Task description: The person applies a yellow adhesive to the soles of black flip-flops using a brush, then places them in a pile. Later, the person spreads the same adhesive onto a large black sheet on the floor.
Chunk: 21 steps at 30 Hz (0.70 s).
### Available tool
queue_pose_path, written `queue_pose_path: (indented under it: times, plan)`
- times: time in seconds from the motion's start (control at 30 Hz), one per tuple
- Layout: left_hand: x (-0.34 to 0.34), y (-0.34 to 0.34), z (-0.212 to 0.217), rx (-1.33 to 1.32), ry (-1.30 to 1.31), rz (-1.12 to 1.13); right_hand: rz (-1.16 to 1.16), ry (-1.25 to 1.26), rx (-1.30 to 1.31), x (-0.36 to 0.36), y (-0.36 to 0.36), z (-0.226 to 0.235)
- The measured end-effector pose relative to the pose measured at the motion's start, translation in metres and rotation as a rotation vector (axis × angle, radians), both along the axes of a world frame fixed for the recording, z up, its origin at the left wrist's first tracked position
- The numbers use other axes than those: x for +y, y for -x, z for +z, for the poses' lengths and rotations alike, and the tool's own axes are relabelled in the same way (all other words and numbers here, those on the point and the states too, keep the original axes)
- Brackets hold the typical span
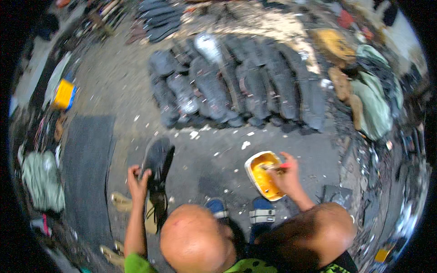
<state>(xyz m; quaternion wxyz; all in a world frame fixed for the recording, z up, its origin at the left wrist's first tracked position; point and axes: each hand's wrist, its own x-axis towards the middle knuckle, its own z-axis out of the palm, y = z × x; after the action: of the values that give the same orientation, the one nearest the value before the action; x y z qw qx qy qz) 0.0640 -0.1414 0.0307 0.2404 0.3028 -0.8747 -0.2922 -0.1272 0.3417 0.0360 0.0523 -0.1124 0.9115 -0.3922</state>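
Note:
My left hand point(138, 182) has its thumb and curled fingers at the left edge of a dark shoe sole point(156, 157); the picture is blurred there. Just below the sole lies a black piece with loose laces point(157, 207), partly over a tan sole point(150, 220). On the right, a brush with a red handle point(285, 165) is gripped in my right hand point(287, 179). Its bristle end is down in a white-rimmed tub point(249, 169) of orange-yellow paste, probably glue.
Several dark soles point(211, 88) lie in rows ahead, with another stack point(159, 20) farther off. A dark sheet point(86, 168) lies to the left, near a yellow-and-blue can point(64, 94). Pale green bags point(371, 104) stand at the right. My sandalled feet point(262, 216) are close below the tub.

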Motion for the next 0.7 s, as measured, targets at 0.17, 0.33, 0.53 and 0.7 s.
queue_pose_path:
  times: [0.17,0.33,0.53,0.7]
  plan:
    - [0.061,-0.057,-0.102,-0.341,-0.45,-0.258,0.3,-0.502,0.218,-0.026,-0.007,-0.021]
    - [0.182,-0.023,-0.108,-0.145,0.1,-0.49,0.265,-0.549,0.097,0.024,-0.034,-0.008]
    - [0.177,0.001,-0.087,-0.102,0.008,-0.474,-0.167,-0.138,-0.337,0.05,-0.053,0.059]
    - [0.168,0.027,-0.09,-0.195,0.265,-0.668,0.046,-0.613,-0.593,0.08,-0.082,0.085]
